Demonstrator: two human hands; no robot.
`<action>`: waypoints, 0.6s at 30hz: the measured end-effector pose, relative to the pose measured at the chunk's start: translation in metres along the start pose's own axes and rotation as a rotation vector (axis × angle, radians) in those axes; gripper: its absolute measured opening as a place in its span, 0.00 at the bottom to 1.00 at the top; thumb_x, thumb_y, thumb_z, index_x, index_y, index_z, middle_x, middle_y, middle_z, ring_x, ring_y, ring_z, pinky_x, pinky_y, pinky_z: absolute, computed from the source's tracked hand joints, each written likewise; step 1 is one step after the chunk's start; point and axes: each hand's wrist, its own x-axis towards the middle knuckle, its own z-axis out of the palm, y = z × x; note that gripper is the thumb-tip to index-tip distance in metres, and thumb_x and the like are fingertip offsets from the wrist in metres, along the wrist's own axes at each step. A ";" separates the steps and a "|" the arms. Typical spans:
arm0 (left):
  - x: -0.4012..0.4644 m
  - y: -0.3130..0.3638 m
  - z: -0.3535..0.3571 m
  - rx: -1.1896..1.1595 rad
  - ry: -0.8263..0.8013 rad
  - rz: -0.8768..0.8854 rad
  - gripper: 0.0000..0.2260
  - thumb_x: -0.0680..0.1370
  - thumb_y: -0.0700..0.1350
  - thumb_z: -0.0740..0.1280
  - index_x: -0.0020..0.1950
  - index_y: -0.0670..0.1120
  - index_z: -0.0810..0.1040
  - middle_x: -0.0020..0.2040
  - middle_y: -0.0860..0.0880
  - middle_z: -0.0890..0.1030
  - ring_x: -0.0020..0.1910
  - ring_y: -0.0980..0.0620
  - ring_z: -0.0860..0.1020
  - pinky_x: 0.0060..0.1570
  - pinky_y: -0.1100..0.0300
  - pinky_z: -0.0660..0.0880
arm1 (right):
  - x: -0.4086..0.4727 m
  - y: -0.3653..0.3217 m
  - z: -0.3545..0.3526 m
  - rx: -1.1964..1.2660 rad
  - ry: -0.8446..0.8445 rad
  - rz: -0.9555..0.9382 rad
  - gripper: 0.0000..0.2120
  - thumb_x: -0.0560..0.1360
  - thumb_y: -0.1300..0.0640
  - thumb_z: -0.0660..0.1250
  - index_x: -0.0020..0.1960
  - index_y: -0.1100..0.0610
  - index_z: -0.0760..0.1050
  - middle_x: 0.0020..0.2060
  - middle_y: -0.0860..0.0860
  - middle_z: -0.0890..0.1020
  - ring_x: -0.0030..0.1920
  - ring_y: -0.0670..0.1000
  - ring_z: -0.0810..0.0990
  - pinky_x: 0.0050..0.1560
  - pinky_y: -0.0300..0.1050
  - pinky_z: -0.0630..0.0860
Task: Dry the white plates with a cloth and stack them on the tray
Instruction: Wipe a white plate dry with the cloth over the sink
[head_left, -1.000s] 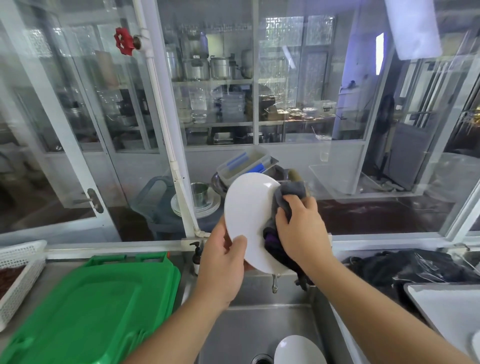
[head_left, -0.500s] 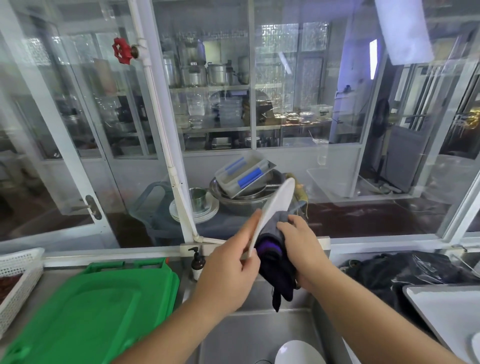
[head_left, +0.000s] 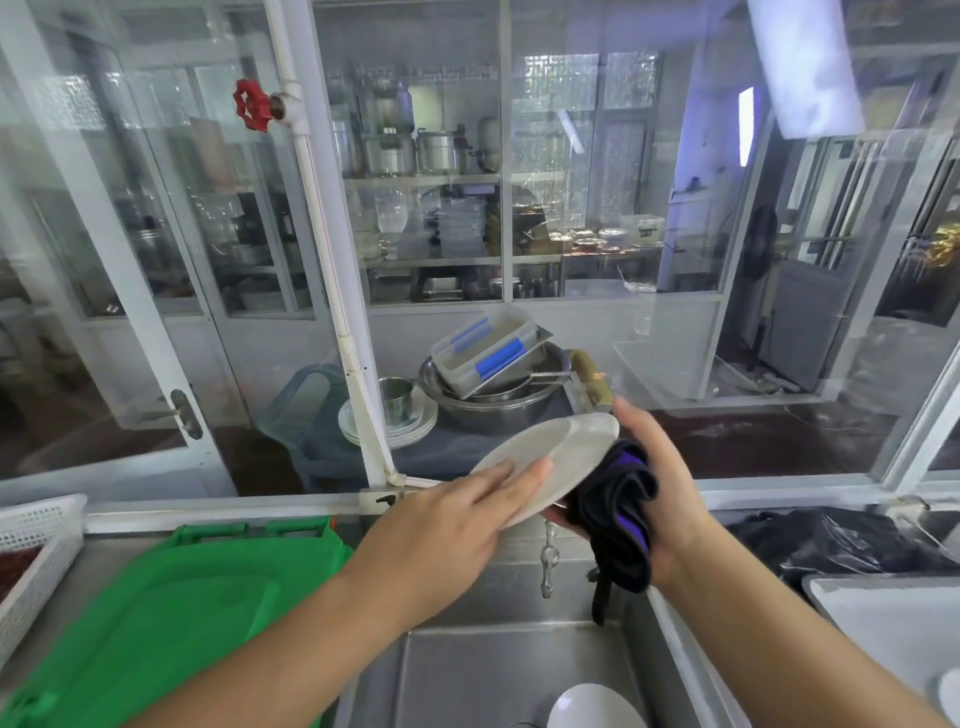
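I hold a white plate (head_left: 558, 453) above the steel sink (head_left: 493, 675), tilted with its far edge raised to the right. My left hand (head_left: 452, 525) lies on its near part with straight fingers on the top face. My right hand (head_left: 660, 493) grips a dark cloth with purple trim (head_left: 621, 525) against the plate's right underside, and the cloth's end hangs down. Another white plate (head_left: 595, 707) lies in the sink at the bottom edge. A pale tray (head_left: 893, 618) sits on the counter at the right.
A green plastic lid (head_left: 156, 623) covers the counter at the left, with a white perforated basket (head_left: 31, 551) beyond it. A black plastic bag (head_left: 831, 540) lies behind the tray. Metal bowls and plates stand outside behind the window glass.
The plate has turned from nearly edge-on and upright to a flatter tilt. My left hand has shifted onto its top face, and my right hand with the cloth has moved under its right side.
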 end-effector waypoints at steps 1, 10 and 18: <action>-0.001 0.000 0.001 0.037 0.022 0.027 0.35 0.79 0.44 0.56 0.85 0.60 0.49 0.76 0.50 0.76 0.61 0.47 0.84 0.49 0.47 0.85 | -0.001 0.000 0.001 -0.001 0.009 0.003 0.27 0.76 0.38 0.71 0.56 0.62 0.87 0.56 0.65 0.86 0.54 0.61 0.88 0.49 0.56 0.84; -0.009 0.006 0.015 0.209 0.094 0.080 0.38 0.70 0.42 0.74 0.80 0.56 0.70 0.67 0.48 0.83 0.57 0.46 0.85 0.41 0.51 0.85 | -0.005 0.023 -0.005 0.090 0.118 0.023 0.14 0.69 0.54 0.71 0.43 0.64 0.88 0.41 0.62 0.84 0.36 0.58 0.85 0.34 0.48 0.84; -0.017 -0.003 0.023 -0.586 0.193 -0.460 0.31 0.82 0.65 0.62 0.84 0.61 0.58 0.80 0.63 0.64 0.78 0.65 0.63 0.76 0.66 0.59 | -0.006 0.026 -0.014 0.123 0.201 -0.036 0.21 0.66 0.52 0.71 0.55 0.64 0.82 0.38 0.60 0.83 0.33 0.57 0.82 0.29 0.45 0.80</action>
